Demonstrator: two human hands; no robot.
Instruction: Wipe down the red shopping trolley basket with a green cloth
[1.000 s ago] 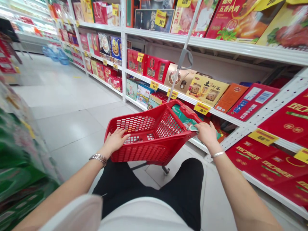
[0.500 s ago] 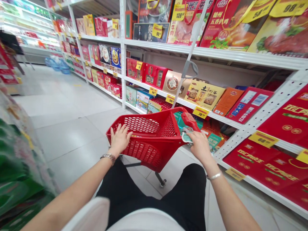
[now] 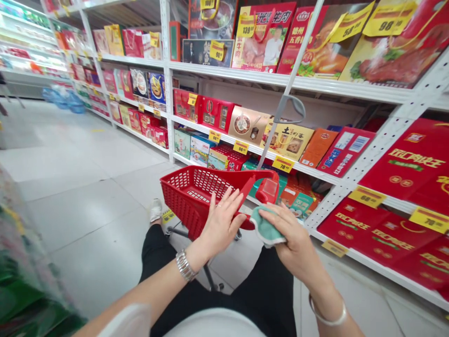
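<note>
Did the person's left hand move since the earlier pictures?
Yes, it moved rightward: the left hand was left of the white shelf upright, and now it is right of it.

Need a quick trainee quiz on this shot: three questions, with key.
1. Which hand holds the green cloth?
2. True or false: the basket is blue.
3. Fill in: the metal band is on the ___ wrist.

Key: 1. The right hand. 2. False. 3. Left.
</note>
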